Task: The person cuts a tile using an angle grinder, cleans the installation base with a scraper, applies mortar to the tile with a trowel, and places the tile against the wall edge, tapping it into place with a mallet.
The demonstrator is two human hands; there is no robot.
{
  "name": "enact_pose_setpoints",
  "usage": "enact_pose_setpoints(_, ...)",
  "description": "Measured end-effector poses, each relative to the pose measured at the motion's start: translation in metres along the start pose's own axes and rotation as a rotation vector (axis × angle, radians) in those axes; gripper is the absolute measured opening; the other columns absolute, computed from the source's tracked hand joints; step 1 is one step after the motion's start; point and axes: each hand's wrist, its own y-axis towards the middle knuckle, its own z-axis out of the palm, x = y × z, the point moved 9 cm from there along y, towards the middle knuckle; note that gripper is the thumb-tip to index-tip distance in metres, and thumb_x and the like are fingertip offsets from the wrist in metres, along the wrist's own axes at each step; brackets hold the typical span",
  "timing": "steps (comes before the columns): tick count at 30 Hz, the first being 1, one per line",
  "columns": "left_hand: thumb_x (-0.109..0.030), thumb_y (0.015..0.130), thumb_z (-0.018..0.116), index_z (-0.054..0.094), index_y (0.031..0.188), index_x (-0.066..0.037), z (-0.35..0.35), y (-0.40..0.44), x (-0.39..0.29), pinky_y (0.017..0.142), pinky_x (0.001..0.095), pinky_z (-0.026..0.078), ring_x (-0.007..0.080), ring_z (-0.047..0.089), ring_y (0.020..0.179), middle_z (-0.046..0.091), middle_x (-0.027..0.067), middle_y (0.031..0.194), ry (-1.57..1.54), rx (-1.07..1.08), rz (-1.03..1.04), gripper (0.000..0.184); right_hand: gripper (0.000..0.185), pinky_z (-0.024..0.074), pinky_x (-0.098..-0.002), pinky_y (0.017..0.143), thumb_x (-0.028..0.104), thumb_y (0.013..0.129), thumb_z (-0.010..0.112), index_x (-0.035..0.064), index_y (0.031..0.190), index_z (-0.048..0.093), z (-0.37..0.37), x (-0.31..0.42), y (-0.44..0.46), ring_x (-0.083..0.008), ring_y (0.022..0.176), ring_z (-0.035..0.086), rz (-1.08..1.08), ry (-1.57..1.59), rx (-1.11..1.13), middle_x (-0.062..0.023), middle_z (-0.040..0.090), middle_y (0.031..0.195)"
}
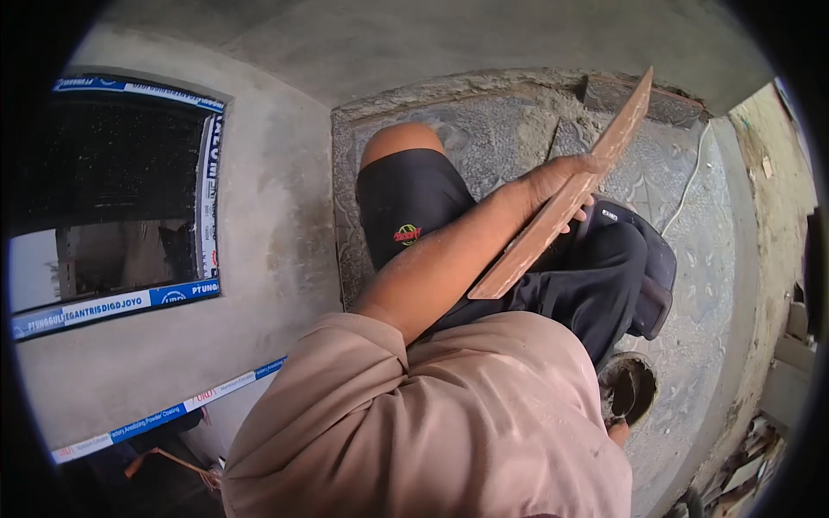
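My left hand [566, 183] is closed around the middle of a long, narrow, reddish-brown tile strip [540, 243], its thumb side on top and fingertips showing past the near edge. The strip is held at a slant above my lap, one end toward the far wall. Pale marks run along its face. Low on the right, a small part of my right hand [617, 432] shows at the rim of a round bucket [654, 384] with grey, wet-looking material inside. My torso hides the rest of that hand and its fingers.
A similar brown strip [643, 101] lies along the far wall's base. Near my right knee sits a black padded item [661, 268], and a pale cable [691, 186] crosses the patterned grey floor [691, 345]. A window [112, 198] with blue-white tape is left; rubble [747, 470] lies lower right.
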Motion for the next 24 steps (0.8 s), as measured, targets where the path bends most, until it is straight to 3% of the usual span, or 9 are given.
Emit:
enact_pose_setpoints(2,-0.063,0.079,0.074,0.045,0.144,0.001,-0.005,-0.004,0.001,0.061,0.0413,0.062,0.0272,0.07,0.084,0.065,0.0189,0.107,-0.039,-0.026,0.034,0.095,0.022,0.0544,-0.0536,0.08,0.013,0.086,0.069,-0.0036,0.101,0.069,0.013,-0.001,0.003,-0.0479,0.095,0.068,0.038,-0.011,-0.041,-0.0289,0.07,0.097)
enact_pose_setpoints(3,-0.062,0.081,0.073,0.043,0.144,0.004,-0.007,-0.008,-0.001,0.065,0.0432,0.063,0.0291,0.071,0.09,0.065,0.0214,0.112,-0.059,-0.037,0.046,0.097,0.022,0.0539,-0.0559,0.067,0.015,0.09,0.066,-0.0063,0.088,0.069,0.085,-0.036,0.043,-0.0461,0.076,0.07,-0.119,0.227,-0.006,-0.0291,0.069,0.08)
enact_pose_setpoints(5,-0.067,0.082,0.068,0.035,0.148,0.008,0.0,-0.012,-0.006,0.074,0.0495,0.066,0.0348,0.07,0.103,0.061,0.0281,0.125,-0.115,0.128,0.036,0.106,0.03,0.0383,-0.0465,0.039,0.016,0.091,0.063,-0.0044,0.069,0.061,0.053,0.014,0.002,-0.0268,0.04,0.051,0.353,0.915,0.308,-0.0161,0.055,0.054)
enact_pose_setpoints(7,-0.069,0.084,0.064,0.028,0.156,-0.001,0.014,-0.021,-0.016,0.08,0.056,0.064,0.0398,0.067,0.11,0.052,0.0312,0.135,-0.205,0.206,0.023,0.105,0.033,0.0401,-0.0422,0.042,0.017,0.092,0.063,-0.0035,0.066,0.061,0.041,0.02,-0.011,-0.0236,0.044,0.053,0.351,1.112,0.295,-0.0136,0.058,0.057)
enact_pose_setpoints(8,-0.069,0.082,0.067,0.025,0.157,-0.003,0.025,-0.027,-0.026,0.081,0.0563,0.063,0.0378,0.065,0.106,0.052,0.0283,0.13,-0.117,0.177,0.03,0.109,0.026,0.0401,-0.0392,0.043,0.018,0.094,0.063,-0.0029,0.079,0.065,0.035,0.015,-0.019,-0.0192,0.051,0.054,0.388,1.169,0.284,-0.0114,0.062,0.069)
enact_pose_setpoints(11,-0.066,0.086,0.064,0.021,0.159,-0.004,0.033,-0.033,-0.025,0.084,0.0592,0.062,0.0402,0.065,0.11,0.048,0.0321,0.137,-0.074,0.209,0.029,0.105,0.023,0.0506,-0.044,0.054,0.018,0.096,0.062,-0.0036,0.09,0.069,0.032,-0.007,-0.034,-0.0287,0.057,0.063,0.41,0.975,0.185,-0.0168,0.068,0.073)
enact_pose_setpoints(13,-0.064,0.087,0.063,0.02,0.16,-0.004,0.03,-0.032,-0.027,0.085,0.0603,0.061,0.0413,0.065,0.111,0.046,0.0339,0.139,-0.058,0.201,0.015,0.104,0.017,0.0561,-0.0498,0.072,0.012,0.092,0.06,0.0001,0.101,0.069,-0.011,-0.003,-0.042,-0.0399,0.079,0.07,0.269,0.32,-0.318,-0.0224,0.071,0.089)
enact_pose_setpoints(16,-0.062,0.089,0.063,0.017,0.161,-0.003,0.037,-0.034,-0.026,0.087,0.0611,0.061,0.0431,0.065,0.115,0.043,0.0364,0.143,-0.011,0.254,0.043,0.104,0.025,0.0557,-0.0531,0.088,0.011,0.087,0.058,0.0036,0.109,0.068,-0.002,0.017,-0.034,-0.0422,0.101,0.068,0.149,0.267,-0.239,-0.0234,0.07,0.107)
enact_pose_setpoints(24,-0.059,0.089,0.064,0.022,0.158,0.0,0.079,-0.048,-0.034,0.081,0.0536,0.066,0.0423,0.068,0.11,0.049,0.0357,0.136,0.057,0.29,0.146,0.1,0.024,0.0566,-0.0509,0.088,0.013,0.087,0.059,-0.0001,0.103,0.071,0.016,0.007,-0.033,-0.0425,0.102,0.07,0.347,0.28,-0.181,-0.0249,0.071,0.105)
